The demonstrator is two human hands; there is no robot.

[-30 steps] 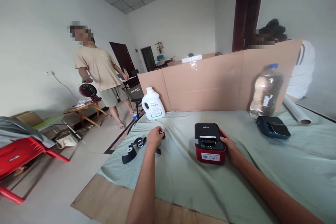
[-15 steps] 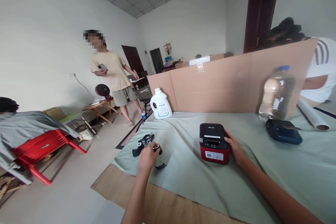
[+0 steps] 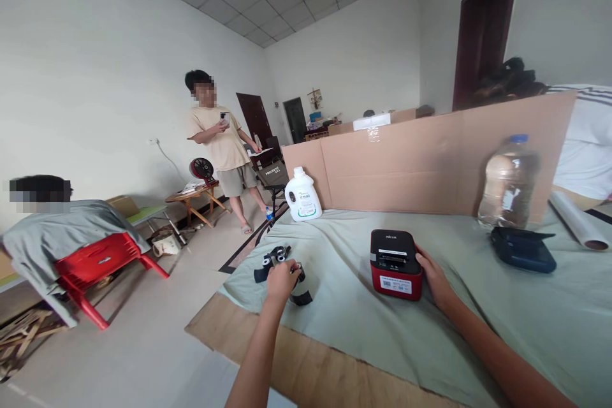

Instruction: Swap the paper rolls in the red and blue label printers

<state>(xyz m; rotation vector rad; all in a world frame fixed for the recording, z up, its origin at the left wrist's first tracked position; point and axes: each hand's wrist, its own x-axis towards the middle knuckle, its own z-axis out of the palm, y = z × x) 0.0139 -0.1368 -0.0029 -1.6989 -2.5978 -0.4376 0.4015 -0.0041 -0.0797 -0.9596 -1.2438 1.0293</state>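
Observation:
My left hand point(image 3: 282, 279) is closed at the left of the cloth, its fingers pinched on one of several small black rolls point(image 3: 300, 271) with curled loose ends. Its fingertips partly hide that roll. Other black rolls point(image 3: 273, 257) lie just behind the hand. A red and black label printer point(image 3: 396, 264) with a white sticker on its front stands upright on the cloth. Against the printer's right side rests my right hand point(image 3: 434, 274), fingers stretched along the casing and not wrapped round it; some fingertips are hidden.
Behind the cloth point(image 3: 339, 287) stands a cardboard partition point(image 3: 392, 166). A white jug point(image 3: 304, 196) is at its left; a large clear bottle point(image 3: 509, 185), a dark blue case point(image 3: 523, 250) and a white film roll point(image 3: 578, 220) are at right. One person point(image 3: 227, 146) stands beyond; others sit.
The whole view has swung left, so everything sits further right in the picture. Both hands keep about the same places at the black rolls and the printer. The standing person's phone arm has risen.

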